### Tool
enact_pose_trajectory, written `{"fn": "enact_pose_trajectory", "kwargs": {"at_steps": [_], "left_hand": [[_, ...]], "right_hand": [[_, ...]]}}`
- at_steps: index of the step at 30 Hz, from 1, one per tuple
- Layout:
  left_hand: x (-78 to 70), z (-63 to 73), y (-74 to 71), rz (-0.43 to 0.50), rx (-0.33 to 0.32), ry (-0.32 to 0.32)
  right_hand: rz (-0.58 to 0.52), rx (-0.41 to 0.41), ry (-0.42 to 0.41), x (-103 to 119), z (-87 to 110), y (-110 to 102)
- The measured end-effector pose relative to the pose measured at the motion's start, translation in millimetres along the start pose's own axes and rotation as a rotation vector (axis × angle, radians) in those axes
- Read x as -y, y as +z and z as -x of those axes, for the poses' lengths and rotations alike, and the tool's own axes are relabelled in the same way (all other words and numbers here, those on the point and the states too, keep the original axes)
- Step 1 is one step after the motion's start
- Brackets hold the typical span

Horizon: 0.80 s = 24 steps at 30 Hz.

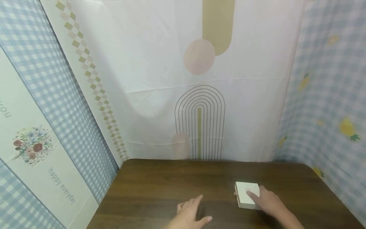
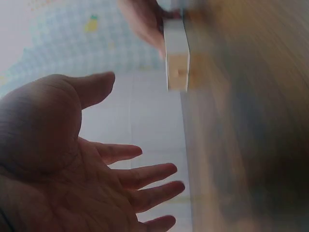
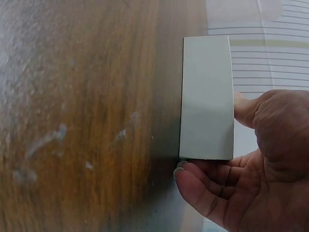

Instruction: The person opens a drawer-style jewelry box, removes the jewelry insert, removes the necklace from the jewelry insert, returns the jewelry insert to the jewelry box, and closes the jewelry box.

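A small white box [image 1: 243, 190] with a tan side and a little pull tab sits at the right of the brown table. My right hand [image 1: 269, 201] holds it by the right end, thumb laid across the top and fingers at the side. In the right wrist view the box's plain pale side [image 3: 206, 96] faces the camera, with curled fingertips [image 3: 190, 181] at its lower end. My left hand [image 1: 188, 213] is over the table's front middle, holding nothing. Its fingers are spread and the palm shows in the left wrist view, apart from the box [image 2: 177, 43].
The dark wood table [image 1: 160, 181] ends at a white patterned cloth [image 1: 148, 121] hung behind it. Blue checked cloth hangs at the left [image 1: 65, 76] and at the right [image 1: 323, 105].
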State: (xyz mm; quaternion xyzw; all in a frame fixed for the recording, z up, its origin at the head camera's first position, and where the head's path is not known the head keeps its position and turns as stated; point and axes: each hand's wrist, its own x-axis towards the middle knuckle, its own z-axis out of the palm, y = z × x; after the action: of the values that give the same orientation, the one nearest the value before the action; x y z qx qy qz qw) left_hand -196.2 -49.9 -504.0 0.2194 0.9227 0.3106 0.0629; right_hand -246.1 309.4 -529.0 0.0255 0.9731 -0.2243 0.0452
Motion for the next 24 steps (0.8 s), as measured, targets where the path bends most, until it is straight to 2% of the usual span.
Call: {"fn": "enact_pose_trajectory", "kwargs": {"at_steps": [3,6,9,12,15,20,22,24], "left_hand": [[-13.7,-11.7,10.6,0.045,0.047,-0.01],[-24.1,-28.9,21.8,0.091,0.095,-0.039],[-31.6,-48.8,35.6,0.081,0.12,-0.042],[-38.3,-70.3,46.1,0.062,0.119,-0.026],[-43.9,-87.4,50.0,0.081,0.126,-0.048],[-46.5,-112.1,50.2,0.197,0.142,-0.12],[-46.6,-120.2,52.2,0.237,0.135,-0.128],[-47.0,-127.2,54.6,0.23,0.128,-0.117]], "right_hand": [[-0.007,0.001,0.0,-2,1.4,1],[-0.015,0.004,0.001,-2,1.9,1],[-0.031,0.014,0.01,-1,3.4,2],[-0.047,0.026,0.017,1,3.5,0],[-0.095,0.055,0.036,3,4.5,0],[-0.162,0.08,0.041,4,3.8,2],[-0.162,0.081,0.037,4,4.0,1],[-0.164,0.078,0.041,3,4.5,1]]}}
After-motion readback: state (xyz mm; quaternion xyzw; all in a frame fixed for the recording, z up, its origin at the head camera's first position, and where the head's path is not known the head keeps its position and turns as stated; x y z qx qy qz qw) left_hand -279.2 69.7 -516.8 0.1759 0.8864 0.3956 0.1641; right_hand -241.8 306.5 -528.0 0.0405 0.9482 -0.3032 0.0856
